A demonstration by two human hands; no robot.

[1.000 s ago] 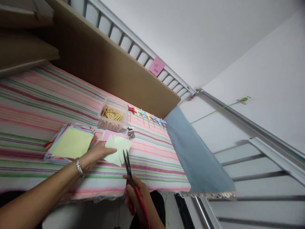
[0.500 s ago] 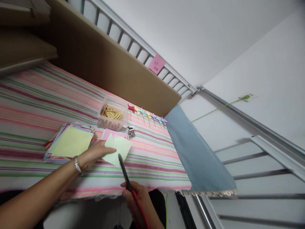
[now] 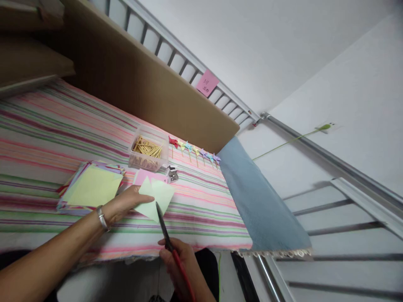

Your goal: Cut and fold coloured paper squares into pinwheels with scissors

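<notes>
while the left hand (image 3: 126, 205) pinches the green paper (image 3: 157, 198), the right hand (image 3: 179, 262) grips red-handled scissors (image 3: 166, 237), blades together

Striped cloth (image 3: 47, 126) over the table, paper stack (image 3: 91, 188) at left, clear box (image 3: 147, 152) of wooden sticks, small pinwheels (image 3: 193, 150) in a row — beside a blue cloth (image 3: 261, 201), pink note (image 3: 207, 83) on the rail.
</notes>
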